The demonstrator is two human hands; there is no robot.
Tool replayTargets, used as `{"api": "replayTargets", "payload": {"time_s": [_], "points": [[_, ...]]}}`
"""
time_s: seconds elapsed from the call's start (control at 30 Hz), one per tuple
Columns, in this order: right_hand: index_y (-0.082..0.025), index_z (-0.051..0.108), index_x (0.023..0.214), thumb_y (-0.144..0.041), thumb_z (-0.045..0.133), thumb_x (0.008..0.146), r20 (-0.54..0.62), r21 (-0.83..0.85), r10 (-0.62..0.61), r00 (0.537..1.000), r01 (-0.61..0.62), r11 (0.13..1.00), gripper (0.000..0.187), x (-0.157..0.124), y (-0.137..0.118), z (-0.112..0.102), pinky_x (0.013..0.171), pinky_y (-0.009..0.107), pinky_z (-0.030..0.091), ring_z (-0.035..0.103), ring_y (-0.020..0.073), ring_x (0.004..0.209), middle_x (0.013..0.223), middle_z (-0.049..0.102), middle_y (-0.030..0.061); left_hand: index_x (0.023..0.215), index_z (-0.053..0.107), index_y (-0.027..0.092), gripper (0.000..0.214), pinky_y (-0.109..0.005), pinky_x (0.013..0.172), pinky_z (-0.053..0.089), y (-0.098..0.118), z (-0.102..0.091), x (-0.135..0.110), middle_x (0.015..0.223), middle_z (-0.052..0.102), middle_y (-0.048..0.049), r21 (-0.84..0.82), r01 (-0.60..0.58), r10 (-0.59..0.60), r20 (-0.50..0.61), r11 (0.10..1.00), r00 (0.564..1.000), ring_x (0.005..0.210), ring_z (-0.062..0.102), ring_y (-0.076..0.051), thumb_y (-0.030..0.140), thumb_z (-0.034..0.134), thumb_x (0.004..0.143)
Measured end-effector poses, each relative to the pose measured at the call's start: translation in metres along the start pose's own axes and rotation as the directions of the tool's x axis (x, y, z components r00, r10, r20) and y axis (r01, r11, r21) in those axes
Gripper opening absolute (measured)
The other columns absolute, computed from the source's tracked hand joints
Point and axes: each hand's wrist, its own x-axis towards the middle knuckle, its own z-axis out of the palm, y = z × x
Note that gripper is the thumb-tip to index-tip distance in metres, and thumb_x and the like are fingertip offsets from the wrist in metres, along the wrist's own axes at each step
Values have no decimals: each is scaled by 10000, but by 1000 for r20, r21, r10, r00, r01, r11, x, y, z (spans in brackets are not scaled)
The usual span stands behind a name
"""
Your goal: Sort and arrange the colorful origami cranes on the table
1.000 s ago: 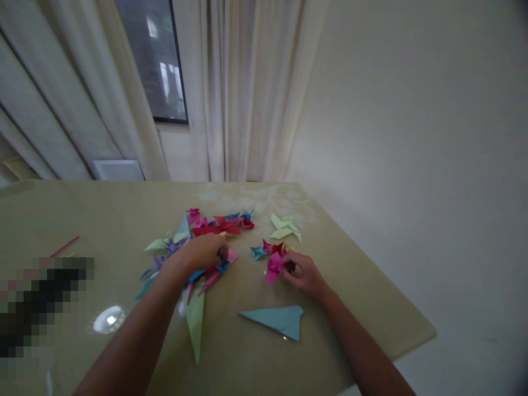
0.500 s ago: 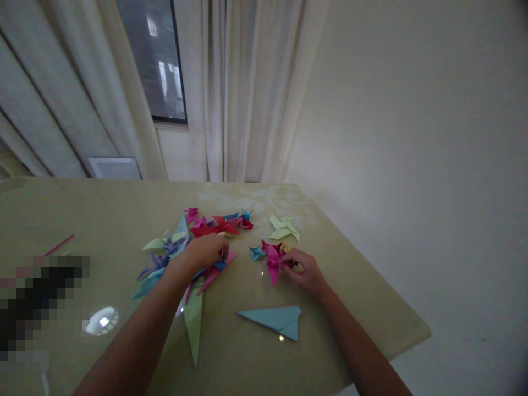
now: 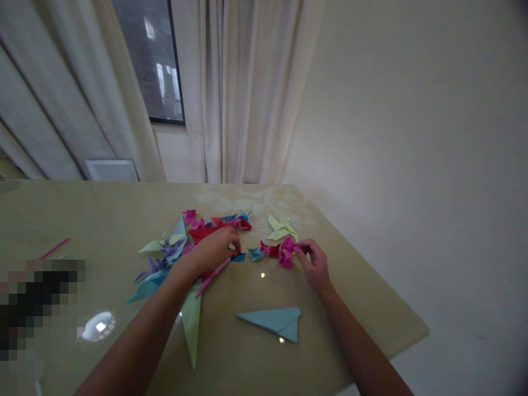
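Pink flower (image 3: 286, 253) in right hand (image 3: 315, 267), blue paper (image 3: 238, 257) under left hand (image 3: 214, 248)

Holds the pink flower by its right edge, with the fingers (image 3: 303, 251) of the right hand clamped on it, either touching the worktop (image 3: 363, 313) or just above; cannot tell which. Just left of it, a red piece (image 3: 269, 249) and then a teal piece (image 3: 256, 254). Farther back, near the pink flower, a green piece (image 3: 282, 227) with spread arms.

Pinches the blue paper between the bent, closed fingers of the left hand, at the right edge of a mixed heap (image 3: 187, 248). In that heap, behind the left hand, a long red fold (image 3: 202, 234); to the left, a purple flower (image 3: 159, 263) and an aqua fold (image 3: 146, 287); nearer, a pink strip (image 3: 212, 279) and a pointed green leaf (image 3: 191, 324), jutting toward the near side.

In front, well apart from both hands, a light-blue dart (image 3: 274, 320), flat on the worktop with its tip to the left. Far to the left, a thin pink stick (image 3: 54, 248) near a pixelated patch (image 3: 45, 297). Past the worktop, pale curtains (image 3: 247, 93) beside a window (image 3: 150, 60).
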Motion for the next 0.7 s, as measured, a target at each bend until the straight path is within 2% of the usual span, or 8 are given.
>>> {"api": "replayTargets", "payload": {"time_s": [0.1,0.17,0.3,0.37,0.43,0.53,0.6,0.7], "points": [[-234,636,953,-529,676,981,-150,76,109,983,-98,992,299,6,11,0,684,335,515,620,213,751,836,685,34,956,810,209,180,-357,967,524,13,6,5,1086,801,-90,-36,-27,24,-77,999,997,1059,723,-261,140,652,905],[-243,584,988,-557,634,1001,-183,121,160,970,-139,983,318,10,20,1,684,344,538,648,217,748,864,706,40,982,805,211,183,-358,948,529,20,15,9,1053,810,-78,-60,-40,34,-103,997,994,1030,730,-255,147,643,924],[-266,503,1045,-603,540,1041,-148,143,181,972,-160,977,339,15,37,9,767,393,591,722,235,798,900,744,49,1004,781,214,157,-340,947,547,28,40,19,1040,808,-65,-172,-106,76,-173,979,982,1018,733,-231,217,628,970],[-273,491,1066,-623,514,1049,-115,141,183,976,-167,976,351,15,43,15,817,414,603,746,245,850,942,756,59,1101,759,211,209,-380,1046,532,29,57,25,1172,789,-95,-200,-129,78,-241,971,967,1158,707,-251,271,580,1014],[-277,494,1076,-636,500,1051,-82,127,181,980,-169,977,360,13,47,22,832,410,605,747,247,888,976,748,62,1297,693,205,329,-440,1164,475,28,74,30,1380,717,-130,-197,-137,75,-292,971,953,1338,628,-272,330,500,1062],[-278,519,1062,-638,505,1048,-23,89,169,985,-166,982,360,10,47,30,824,380,600,717,236,897,960,706,40,1509,545,197,471,-501,1249,399,28,96,36,1562,595,-153,-173,-152,105,-257,973,961,1472,524,-286,383,445,1088],[-279,530,1045,-625,501,1055,21,68,163,986,-164,984,346,7,44,33,842,370,598,697,224,887,943,682,25,1544,513,207,515,-519,1268,374,30,104,36,1599,559,-151,-148,-178,147,-201,973,968,1499,488,-300,394,505,1064],[-282,527,1057,-614,465,1072,79,66,163,984,-168,984,338,3,39,36,843,357,612,699,214,904,979,681,27,1533,528,229,571,-509,1268,378,37,103,33,1577,566,-143,-140,-207,185,-154,968,971,1486,483,-315,367,634,989]]}}
